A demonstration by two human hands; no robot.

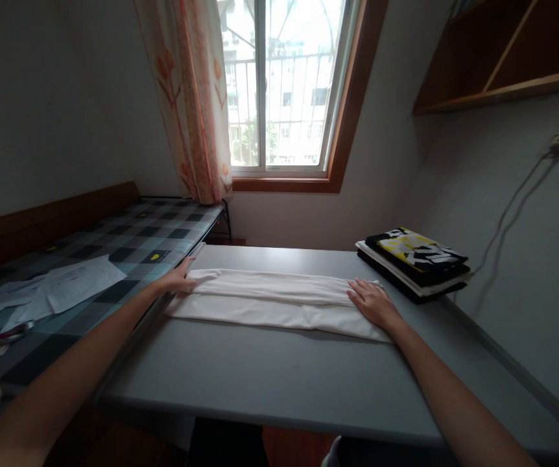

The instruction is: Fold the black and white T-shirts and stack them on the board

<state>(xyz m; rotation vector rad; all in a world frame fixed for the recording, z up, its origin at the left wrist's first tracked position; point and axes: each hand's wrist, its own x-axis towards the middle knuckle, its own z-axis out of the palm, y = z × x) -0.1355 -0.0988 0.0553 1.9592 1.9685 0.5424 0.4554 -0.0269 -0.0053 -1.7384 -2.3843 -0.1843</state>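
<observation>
A white cloth [270, 301], perhaps a garment, lies folded into a long strip across the grey table. My left hand [176, 279] is at its left end, with the thumb on the fabric and the fingers apart from it at the table's edge. At the other end, my right hand [371, 301] rests flat on the upper layer with its fingers stretched out. Small wrinkles run along the folded layer, and the lower layer shows nearer to me.
A stack of folded clothes [416, 263] sits at the table's [279, 376] back right. Left of the table is a bed with a checked cover [163, 224], papers [85, 282] lying on it. A cable [508, 207] hangs along the right wall. A window is ahead.
</observation>
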